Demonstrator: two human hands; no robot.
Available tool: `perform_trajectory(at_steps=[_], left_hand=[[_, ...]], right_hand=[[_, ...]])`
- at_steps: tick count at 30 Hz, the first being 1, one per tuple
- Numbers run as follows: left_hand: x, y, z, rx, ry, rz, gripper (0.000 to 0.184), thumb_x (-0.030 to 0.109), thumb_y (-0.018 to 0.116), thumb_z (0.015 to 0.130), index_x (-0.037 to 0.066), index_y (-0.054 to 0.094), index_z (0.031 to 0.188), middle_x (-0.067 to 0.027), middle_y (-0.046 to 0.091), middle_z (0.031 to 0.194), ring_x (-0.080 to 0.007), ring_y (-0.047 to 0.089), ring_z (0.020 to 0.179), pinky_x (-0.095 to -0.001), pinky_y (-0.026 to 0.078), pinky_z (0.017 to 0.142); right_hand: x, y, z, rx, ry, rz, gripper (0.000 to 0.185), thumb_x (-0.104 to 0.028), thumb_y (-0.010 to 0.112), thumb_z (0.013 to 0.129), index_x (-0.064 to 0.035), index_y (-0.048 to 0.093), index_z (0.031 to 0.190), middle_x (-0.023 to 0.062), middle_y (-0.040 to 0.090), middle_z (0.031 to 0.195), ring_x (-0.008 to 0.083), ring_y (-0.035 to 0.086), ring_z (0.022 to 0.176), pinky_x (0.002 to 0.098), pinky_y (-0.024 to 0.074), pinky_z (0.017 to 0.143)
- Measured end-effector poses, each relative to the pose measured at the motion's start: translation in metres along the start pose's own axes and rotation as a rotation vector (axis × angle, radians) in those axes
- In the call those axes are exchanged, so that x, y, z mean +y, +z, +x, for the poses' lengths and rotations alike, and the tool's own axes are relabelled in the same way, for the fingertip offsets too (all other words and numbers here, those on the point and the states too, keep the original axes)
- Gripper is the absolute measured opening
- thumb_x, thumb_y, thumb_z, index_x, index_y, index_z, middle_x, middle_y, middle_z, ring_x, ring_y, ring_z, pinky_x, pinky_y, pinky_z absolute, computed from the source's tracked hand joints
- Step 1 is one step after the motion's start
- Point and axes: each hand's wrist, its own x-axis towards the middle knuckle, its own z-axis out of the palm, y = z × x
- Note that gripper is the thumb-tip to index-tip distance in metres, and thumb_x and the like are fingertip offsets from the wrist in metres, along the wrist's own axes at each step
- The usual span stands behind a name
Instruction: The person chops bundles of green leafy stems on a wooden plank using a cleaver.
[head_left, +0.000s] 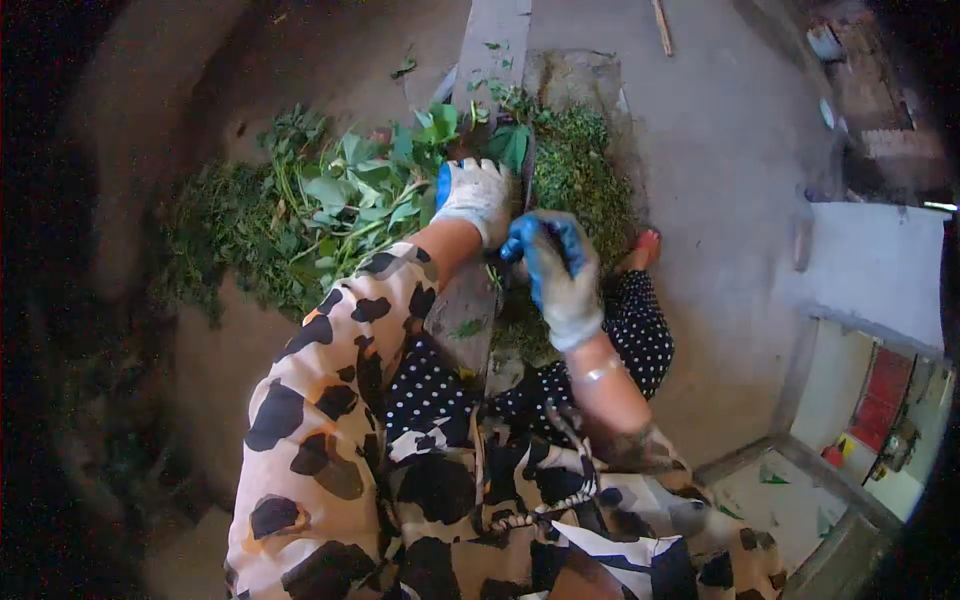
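Note:
My left hand (475, 202), in a white glove with blue on it, is closed over a wooden plank (492, 45), palm down. Leafy green stems (440, 122) stick out around its curled fingers. Just to the right, my right hand (558, 272), in a white and blue glove, is raised near the plank with its fingers curled. What it grips, if anything, is hidden. A thin dark upright edge (530, 178) shows between the two hands; I cannot tell what it is. Broad-leaved greens (345, 195) lie heaped to the left of my left hand.
Finely chopped greens (580, 165) are piled right of the plank, close to my bare foot (645, 250). Finer-leaved greens (215, 225) spread on the floor at far left. A stick (663, 27) lies at the top. A pale block (875, 270) stands at right.

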Motion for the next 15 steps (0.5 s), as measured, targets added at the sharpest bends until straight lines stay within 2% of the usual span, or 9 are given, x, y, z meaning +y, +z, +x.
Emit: perform_trajectory(at_steps=[2, 4, 6, 7, 8, 10, 12, 13, 15], left_hand=[[-0.001, 0.002, -0.001, -0.028, 0.031, 0.019, 0.054, 0.027, 0.062, 0.068, 0.005, 0.051, 0.116, -0.0168, 0.052, 0.114, -0.0327, 0.047, 0.111, -0.0487, 0.033, 0.094], [0.0, -0.008, 0.004, -0.083, 0.021, -0.02, 0.056, 0.027, 0.063, 0.068, 0.005, 0.05, 0.118, -0.0168, 0.052, 0.115, -0.0325, 0.047, 0.111, -0.0489, 0.033, 0.095], [-0.002, -0.002, 0.0, -0.045, 0.018, -0.044, 0.058, 0.029, 0.063, 0.068, 0.005, 0.049, 0.119, -0.0169, 0.051, 0.117, -0.0331, 0.047, 0.112, -0.0495, 0.033, 0.095], [-0.003, 0.009, 0.005, 0.027, 0.01, -0.026, 0.053, 0.028, 0.061, 0.072, 0.006, 0.05, 0.119, -0.0125, 0.054, 0.111, -0.0314, 0.05, 0.107, -0.0505, 0.037, 0.091], [-0.002, 0.006, 0.002, 0.031, 0.004, -0.027, 0.053, 0.028, 0.061, 0.072, 0.006, 0.05, 0.119, -0.0125, 0.054, 0.111, -0.0314, 0.05, 0.107, -0.0505, 0.037, 0.091], [0.0, -0.006, -0.004, 0.005, 0.004, -0.071, 0.043, 0.028, 0.06, 0.073, 0.008, 0.056, 0.112, -0.0111, 0.058, 0.104, -0.0316, 0.051, 0.107, -0.0528, 0.036, 0.091], [-0.003, -0.007, -0.004, -0.181, 0.051, -0.06, 0.04, 0.029, 0.058, 0.074, 0.01, 0.058, 0.109, -0.0111, 0.06, 0.099, -0.0334, 0.05, 0.106, -0.0537, 0.032, 0.092], [-0.003, 0.01, -0.012, 0.02, 0.017, -0.056, 0.041, 0.03, 0.057, 0.073, 0.011, 0.058, 0.109, -0.0105, 0.06, 0.098, -0.0338, 0.05, 0.104, -0.053, 0.032, 0.093], [0.001, 0.038, -0.026, 0.19, 0.008, -0.037, 0.042, 0.032, 0.055, 0.073, 0.011, 0.056, 0.11, -0.0108, 0.058, 0.101, -0.0342, 0.047, 0.102, -0.051, 0.03, 0.094]], right_hand=[[-0.01, -0.03, 0.015, -0.292, 0.103, -0.018, 0.031, -0.027, 0.052, 0.09, 0.0015, 0.059, 0.099, 0.0097, 0.063, 0.082, 0.015, 0.059, 0.067, 0.0285, 0.047, 0.068], [-0.023, -0.041, 0.043, -0.321, 0.197, 0.023, 0.024, -0.021, 0.055, 0.088, -0.0033, 0.06, 0.103, 0.006, 0.063, 0.09, 0.0112, 0.057, 0.077, 0.0263, 0.0475, 0.07], [-0.032, -0.022, 0.085, -0.291, -0.145, -0.504, 0.03, -0.026, 0.056, 0.087, -0.0013, 0.059, 0.103, 0.0117, 0.063, 0.095, 0.0199, 0.061, 0.082, 0.0321, 0.0488, 0.075], [-0.04, -0.009, 0.102, -0.407, -0.221, -0.884, 0.046, -0.036, 0.054, 0.086, -0.0027, 0.051, 0.118, 0.0203, 0.055, 0.116, 0.0314, 0.057, 0.101, 0.0368, 0.0465, 0.084], [-0.033, 0.003, 0.117, -0.413, -0.226, -0.884, 0.046, -0.036, 0.054, 0.086, -0.0027, 0.051, 0.118, 0.0203, 0.055, 0.116, 0.0314, 0.057, 0.101, 0.0368, 0.0465, 0.084], [-0.012, 0.03, 0.141, -0.574, -0.29, -1.478, 0.067, -0.053, 0.043, 0.086, -0.0057, 0.035, 0.133, 0.0242, 0.044, 0.128, 0.0381, 0.046, 0.116, 0.0439, 0.0359, 0.097], [-0.003, 0.045, 0.161, -0.688, -0.086, -1.641, 0.073, -0.057, 0.041, 0.085, -0.0065, 0.028, 0.136, 0.0251, 0.037, 0.133, 0.0414, 0.041, 0.118, 0.0471, 0.0316, 0.1], [0.0, 0.051, 0.165, -0.788, 0.115, -1.802, 0.079, -0.061, 0.038, 0.083, -0.0073, 0.022, 0.139, 0.0259, 0.03, 0.137, 0.0448, 0.037, 0.121, 0.0502, 0.0273, 0.102], [-0.003, 0.047, 0.143, -0.814, -0.024, -1.804, 0.079, -0.063, 0.035, 0.084, -0.0061, 0.024, 0.138, 0.0267, 0.031, 0.136, 0.046, 0.037, 0.12, 0.0518, 0.026, 0.102]])
